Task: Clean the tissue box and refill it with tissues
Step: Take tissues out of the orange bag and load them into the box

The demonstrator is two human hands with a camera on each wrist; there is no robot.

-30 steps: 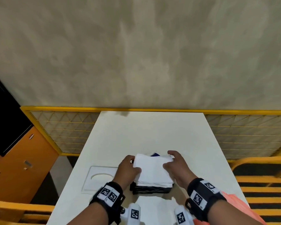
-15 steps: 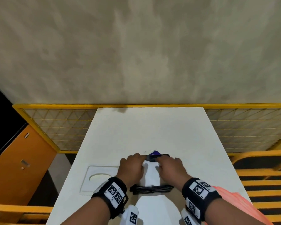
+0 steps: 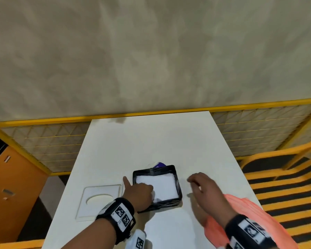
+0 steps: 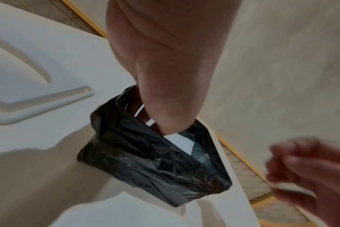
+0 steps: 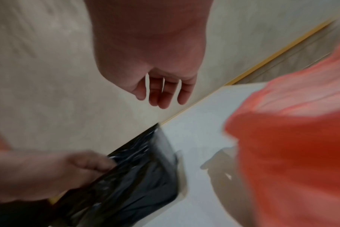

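Observation:
The black tissue box stands open on the white table, with a stack of white tissues lying flat inside. My left hand is at its near left corner: fingers curl over the rim into the box while one finger stretches along the outside of the left wall. In the left wrist view the left hand reaches down into the box onto the tissues. My right hand hovers to the right of the box, blurred, fingers loosely bent and holding nothing; the right wrist view shows the same hand empty.
A white lid with an oval hole lies flat left of the box. A purple-and-white packet peeks out behind the box. An orange cloth lies under my right forearm. Yellow mesh railing borders the table's far end.
The tissue stack has gone from above the box down into it. My right hand has let go and pulled away to the right; my left hand stays at the box.

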